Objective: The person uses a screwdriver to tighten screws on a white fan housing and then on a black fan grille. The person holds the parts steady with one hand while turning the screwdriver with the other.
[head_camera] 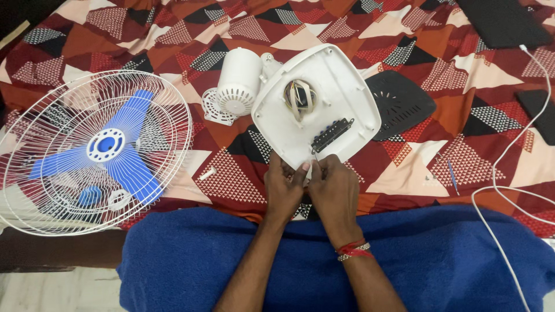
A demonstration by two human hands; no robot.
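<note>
Both hands meet at the near edge of the upturned white plastic fan base (324,86), which lies on the patterned red bedspread (439,156). The left hand (283,188) and right hand (333,185) have fingers pinched shut on something small at that edge; what it is cannot be told. Just beyond the fingertips sits the black switch block (331,134). A steady, light pinch seems wise, with the base kept flat. Far left of the left hand lies the white wire fan guard with blue blades (95,151).

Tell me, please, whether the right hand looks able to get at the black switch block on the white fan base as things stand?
Probably yes. The right hand rests at the near edge of the white fan base, and the black switch block lies uncovered just beyond its fingertips, with nothing between them.
</note>
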